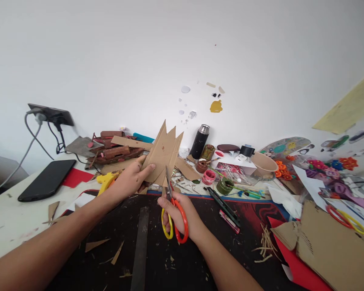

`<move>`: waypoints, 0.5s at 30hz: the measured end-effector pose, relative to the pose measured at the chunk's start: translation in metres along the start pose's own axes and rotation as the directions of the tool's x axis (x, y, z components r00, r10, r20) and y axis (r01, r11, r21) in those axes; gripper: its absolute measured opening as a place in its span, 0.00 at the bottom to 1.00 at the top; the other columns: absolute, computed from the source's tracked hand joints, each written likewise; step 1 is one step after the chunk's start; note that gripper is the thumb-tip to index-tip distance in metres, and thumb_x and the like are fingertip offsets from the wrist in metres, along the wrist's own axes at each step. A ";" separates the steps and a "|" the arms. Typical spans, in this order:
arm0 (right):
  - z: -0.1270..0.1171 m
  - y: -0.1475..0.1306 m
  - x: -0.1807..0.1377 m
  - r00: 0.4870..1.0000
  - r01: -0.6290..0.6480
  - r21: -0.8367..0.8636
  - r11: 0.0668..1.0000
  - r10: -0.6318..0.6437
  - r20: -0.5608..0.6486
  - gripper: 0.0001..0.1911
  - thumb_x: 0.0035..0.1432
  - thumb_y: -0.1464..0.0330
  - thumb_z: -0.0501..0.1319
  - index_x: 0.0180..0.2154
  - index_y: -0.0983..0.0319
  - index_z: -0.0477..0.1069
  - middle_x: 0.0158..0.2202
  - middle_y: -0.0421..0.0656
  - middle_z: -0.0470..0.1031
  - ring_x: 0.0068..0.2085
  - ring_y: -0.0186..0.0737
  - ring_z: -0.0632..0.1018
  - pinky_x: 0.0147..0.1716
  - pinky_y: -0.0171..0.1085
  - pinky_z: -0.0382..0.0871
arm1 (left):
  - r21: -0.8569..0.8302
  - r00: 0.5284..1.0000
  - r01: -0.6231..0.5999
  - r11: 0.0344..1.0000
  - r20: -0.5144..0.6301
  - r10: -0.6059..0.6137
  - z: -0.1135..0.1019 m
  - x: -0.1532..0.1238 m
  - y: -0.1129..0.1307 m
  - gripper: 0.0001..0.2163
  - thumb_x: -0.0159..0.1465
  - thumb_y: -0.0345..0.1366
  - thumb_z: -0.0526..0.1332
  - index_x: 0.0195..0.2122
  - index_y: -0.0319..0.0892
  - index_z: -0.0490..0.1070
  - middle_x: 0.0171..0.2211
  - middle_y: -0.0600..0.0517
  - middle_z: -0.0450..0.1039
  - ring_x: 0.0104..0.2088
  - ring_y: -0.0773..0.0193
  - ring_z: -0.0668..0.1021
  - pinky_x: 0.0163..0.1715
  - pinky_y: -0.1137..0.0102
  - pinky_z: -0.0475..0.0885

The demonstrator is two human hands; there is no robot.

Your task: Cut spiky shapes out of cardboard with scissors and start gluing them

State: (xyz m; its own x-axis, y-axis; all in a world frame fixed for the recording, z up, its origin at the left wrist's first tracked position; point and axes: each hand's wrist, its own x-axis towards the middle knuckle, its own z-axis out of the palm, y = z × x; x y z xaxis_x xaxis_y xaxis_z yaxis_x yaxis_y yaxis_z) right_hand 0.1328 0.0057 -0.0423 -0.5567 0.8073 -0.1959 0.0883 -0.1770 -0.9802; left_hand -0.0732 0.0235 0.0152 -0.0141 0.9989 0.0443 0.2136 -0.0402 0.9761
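Observation:
My left hand (133,176) grips a piece of brown cardboard (163,147) by its lower left side, with the thumb across its face. Its upper edge is cut into several sharp points. In my right hand (182,212) is a pair of scissors (170,195) with one red and one yellow handle loop. The blades point up and meet the lower edge of the cardboard; how far they are parted is hard to make out. Beneath my hands lies a dark mat (109,268) with a metal ruler (140,246) and small cardboard scraps (96,245) on it.
A black phone (47,180) rests at the left, near a yellow tool (105,180). Behind stand a black flask (200,141), a red paint jar (208,177) and a green paint jar (225,185). A box cutter (223,206) and a large cardboard sheet (333,246) lie to the right.

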 end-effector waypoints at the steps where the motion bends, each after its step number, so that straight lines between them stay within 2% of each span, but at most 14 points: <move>1: 0.000 0.000 0.000 1.000 0.006 -0.008 1.000 -0.006 -0.014 0.35 0.56 0.35 0.67 0.41 0.59 0.67 0.18 0.33 0.71 0.15 0.35 0.71 0.15 0.31 0.67 | 0.000 1.000 -0.004 1.000 -0.003 0.004 0.000 0.000 0.000 0.26 0.62 0.53 0.68 0.54 0.42 0.68 0.19 0.61 0.66 0.13 0.66 0.66 0.12 0.73 0.59; 8: -0.002 0.009 0.003 0.996 0.064 -0.037 0.997 -0.066 -0.055 0.32 0.62 0.36 0.63 0.38 0.59 0.67 0.16 0.30 0.65 0.14 0.33 0.68 0.13 0.29 0.63 | -0.007 1.000 -0.005 1.000 -0.017 0.005 0.002 -0.001 0.002 0.23 0.62 0.53 0.67 0.49 0.44 0.67 0.19 0.61 0.65 0.13 0.67 0.66 0.12 0.74 0.58; 12: 0.000 0.006 0.001 0.995 0.067 -0.044 0.997 -0.070 -0.069 0.32 0.62 0.35 0.63 0.36 0.59 0.66 0.17 0.30 0.64 0.14 0.32 0.67 0.13 0.29 0.62 | 0.034 1.000 -0.008 0.999 -0.029 0.009 0.002 -0.002 0.002 0.22 0.65 0.57 0.64 0.47 0.44 0.66 0.17 0.61 0.64 0.13 0.66 0.65 0.13 0.74 0.57; 15: 0.002 0.005 0.000 0.991 0.085 -0.057 0.995 -0.090 -0.094 0.32 0.63 0.36 0.62 0.35 0.58 0.65 0.17 0.30 0.63 0.14 0.31 0.66 0.13 0.28 0.60 | -0.006 1.000 -0.010 1.000 -0.009 0.010 0.002 -0.002 0.002 0.24 0.67 0.61 0.61 0.48 0.44 0.66 0.17 0.61 0.64 0.14 0.66 0.65 0.15 0.73 0.57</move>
State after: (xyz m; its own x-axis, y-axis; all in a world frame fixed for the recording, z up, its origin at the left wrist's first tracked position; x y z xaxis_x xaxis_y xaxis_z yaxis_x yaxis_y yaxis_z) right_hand 0.1310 0.0040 -0.0469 -0.4820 0.8695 -0.1081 0.0874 -0.0750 -0.9933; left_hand -0.0710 0.0211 0.0165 -0.0210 0.9982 0.0558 0.2080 -0.0503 0.9768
